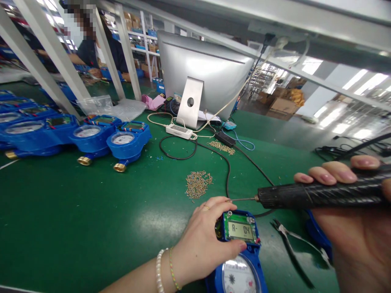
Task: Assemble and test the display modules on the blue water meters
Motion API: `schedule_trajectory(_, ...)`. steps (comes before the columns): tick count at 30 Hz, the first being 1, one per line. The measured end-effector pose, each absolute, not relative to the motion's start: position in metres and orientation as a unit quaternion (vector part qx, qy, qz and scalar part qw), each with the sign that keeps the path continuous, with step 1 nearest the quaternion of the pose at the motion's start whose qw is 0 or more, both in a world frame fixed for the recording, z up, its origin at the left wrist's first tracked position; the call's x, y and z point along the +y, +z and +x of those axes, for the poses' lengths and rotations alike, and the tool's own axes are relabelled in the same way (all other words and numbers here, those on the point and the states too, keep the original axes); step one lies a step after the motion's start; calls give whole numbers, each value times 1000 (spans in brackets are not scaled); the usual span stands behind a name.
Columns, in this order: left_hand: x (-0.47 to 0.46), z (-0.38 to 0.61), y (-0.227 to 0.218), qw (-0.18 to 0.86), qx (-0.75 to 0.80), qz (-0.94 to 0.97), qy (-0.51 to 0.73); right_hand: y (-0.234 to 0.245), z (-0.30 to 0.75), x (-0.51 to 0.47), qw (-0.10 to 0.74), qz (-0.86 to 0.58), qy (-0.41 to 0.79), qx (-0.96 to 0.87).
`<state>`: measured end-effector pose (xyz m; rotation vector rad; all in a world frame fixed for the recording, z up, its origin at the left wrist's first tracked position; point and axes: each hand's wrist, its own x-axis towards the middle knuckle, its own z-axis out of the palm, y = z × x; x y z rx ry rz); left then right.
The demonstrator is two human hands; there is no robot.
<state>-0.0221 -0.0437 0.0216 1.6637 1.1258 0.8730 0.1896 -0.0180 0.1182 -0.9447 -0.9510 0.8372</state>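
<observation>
Right hand (351,230) is gripping a black electric screwdriver (305,196), bit ending right by the other fingers, while the left hand (203,242) is clasping a blue meter (252,249) sitting on the green bench (122,219), lol.

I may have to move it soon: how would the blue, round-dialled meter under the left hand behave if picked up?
The blue, round-dialled meter would probably feel stiff, given its rigid-looking shell. Its uncovered green circuit board and pale rectangular display look fragile. It may be heavy for its size: similar blue meters at left show brass-coloured metal ends.
</observation>
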Motion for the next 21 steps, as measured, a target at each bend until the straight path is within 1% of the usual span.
schedule_trajectory(3, -44, -23, 22, 458, 456, 674, 357, 118, 192, -19, 718, -350, 447, -403)
schedule_trajectory(6, -44, -23, 22, 457, 452, 678, 357, 118, 194, -19, 724, -345, 442, -402)
schedule_trajectory(21, -42, -21, 16, 439, 447, 689, 364, 138, 183, -6, 678, -344, 486, -431)
